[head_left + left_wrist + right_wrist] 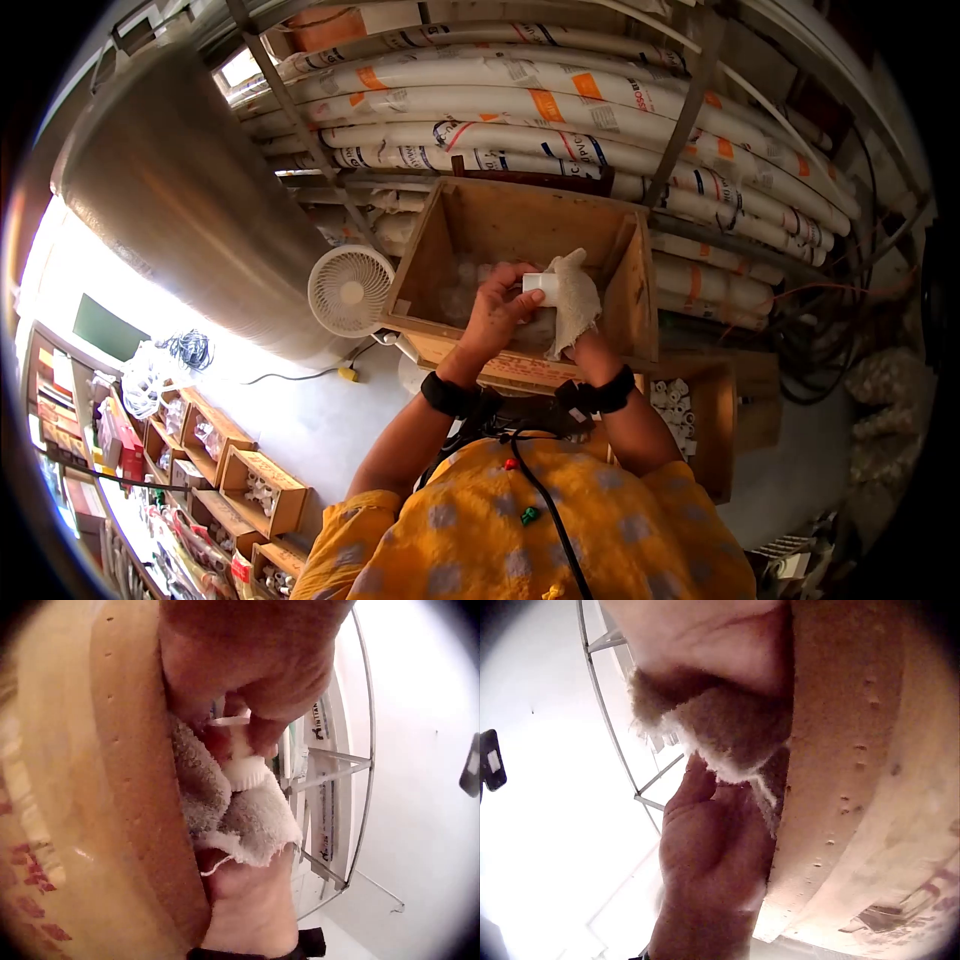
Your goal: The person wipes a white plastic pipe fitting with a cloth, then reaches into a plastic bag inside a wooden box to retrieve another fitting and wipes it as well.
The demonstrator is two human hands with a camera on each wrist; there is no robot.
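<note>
Over the open wooden box (520,205), my left hand (492,312) grips a short white plastic pipe fitting (540,289) between thumb and fingers. My right hand (712,641) holds a pale, frayed terry cloth (575,305) around the fitting's other end; in the head view the cloth hides most of that hand. A ribbed white part of the fitting (245,774) shows between the left fingers and the cloth in the left wrist view. Inside the box, beneath the hands, lie clear plastic bags (462,290).
Long wrapped white pipes (480,105) fill a metal rack behind the box. A white fan (350,290) stands at its left, beside a large cylinder (185,190). Another box with white fittings (675,410) sits at right. Several wooden bins (262,490) line the lower left.
</note>
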